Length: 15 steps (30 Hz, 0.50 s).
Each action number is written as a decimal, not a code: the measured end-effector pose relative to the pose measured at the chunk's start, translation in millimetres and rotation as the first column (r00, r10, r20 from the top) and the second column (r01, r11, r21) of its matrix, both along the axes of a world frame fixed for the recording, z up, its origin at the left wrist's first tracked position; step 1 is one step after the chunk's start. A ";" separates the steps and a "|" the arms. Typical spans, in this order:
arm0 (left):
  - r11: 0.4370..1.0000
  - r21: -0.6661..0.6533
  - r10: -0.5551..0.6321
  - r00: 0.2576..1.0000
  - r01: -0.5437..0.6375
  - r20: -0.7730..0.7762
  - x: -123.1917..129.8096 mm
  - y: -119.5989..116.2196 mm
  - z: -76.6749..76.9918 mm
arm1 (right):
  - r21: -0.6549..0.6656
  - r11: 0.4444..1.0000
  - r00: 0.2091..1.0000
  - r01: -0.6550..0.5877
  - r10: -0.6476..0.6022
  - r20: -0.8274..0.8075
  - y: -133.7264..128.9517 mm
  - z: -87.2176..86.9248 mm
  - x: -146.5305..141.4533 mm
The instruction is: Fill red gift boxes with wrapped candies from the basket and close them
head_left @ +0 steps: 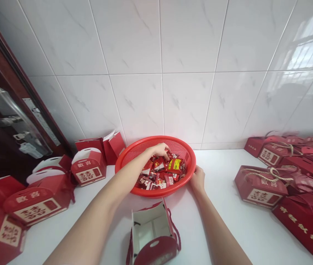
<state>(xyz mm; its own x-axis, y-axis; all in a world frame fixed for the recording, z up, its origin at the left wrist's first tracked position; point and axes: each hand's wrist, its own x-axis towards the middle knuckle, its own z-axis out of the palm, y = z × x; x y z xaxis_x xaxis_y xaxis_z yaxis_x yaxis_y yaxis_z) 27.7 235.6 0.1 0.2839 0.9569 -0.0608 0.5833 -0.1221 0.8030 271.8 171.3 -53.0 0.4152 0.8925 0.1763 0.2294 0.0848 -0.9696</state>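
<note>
A round red plastic basket (121, 160) with perforated sides sits on a white counter (222, 158), near the centre of the view; clock directions are taken from it. Inside lies a loose pile of wrapped sweets (159, 164), mostly red, with one yellow-and-red packet (174, 165) on top toward 3 o'clock. The left hand (160, 150) reaches over the rim into the basket near 12 o'clock, fingers bent down among the sweets; whether it grips one cannot be told. The right hand (198, 177) is against the outside of the rim between 3 and 4 o'clock, its fingers partly hidden, so its grip cannot be told. At 6 o'clock, just beside the basket, an empty red gift box (156, 252) stands open, pale inside, with dark red cord at its sides. Between 8 and 9 o'clock are red boxes (39, 202) with double-happiness labels, and nearer the basket stand upright red paper bags (114, 147). Between 3 and 4 o'clock, more red boxes (261, 186) cluster, some tied with twine. A marbled tile wall (134, 103) rises at 12 o'clock; a dark door with a metal handle (7, 99) is toward 10 o'clock
</note>
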 end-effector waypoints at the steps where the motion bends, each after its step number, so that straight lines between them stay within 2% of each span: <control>1: 1.000 0.005 0.000 1.000 0.000 -0.005 8.2 8.6 5.8 | -0.001 1.000 1.000 0.000 0.000 -0.001 0.3 -0.2 0.1; 4: 1.000 0.026 -0.011 1.000 0.011 -0.014 16.7 21.5 13.2 | -0.006 1.000 1.000 -0.001 0.001 -0.002 1.2 -0.9 0.3; 10: 0.983 0.169 -0.059 0.997 0.068 -0.057 -3.1 4.8 3.9 | -0.005 1.000 1.000 -0.002 0.002 0.005 0.8 0.6 0.0; 15: 0.990 0.107 -0.089 0.993 0.096 -0.072 28.9 25.6 27.0 | -0.001 1.000 1.000 -0.004 0.004 0.008 -0.3 1.3 -0.1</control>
<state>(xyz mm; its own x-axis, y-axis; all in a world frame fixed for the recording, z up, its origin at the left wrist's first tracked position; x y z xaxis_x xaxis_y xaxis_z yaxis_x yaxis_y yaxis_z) 56.6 261.1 27.1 0.3705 0.9286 0.0214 0.6173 -0.2634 0.7413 271.7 171.0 -51.7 0.4099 0.8945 0.1783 0.2364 0.0846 -0.9680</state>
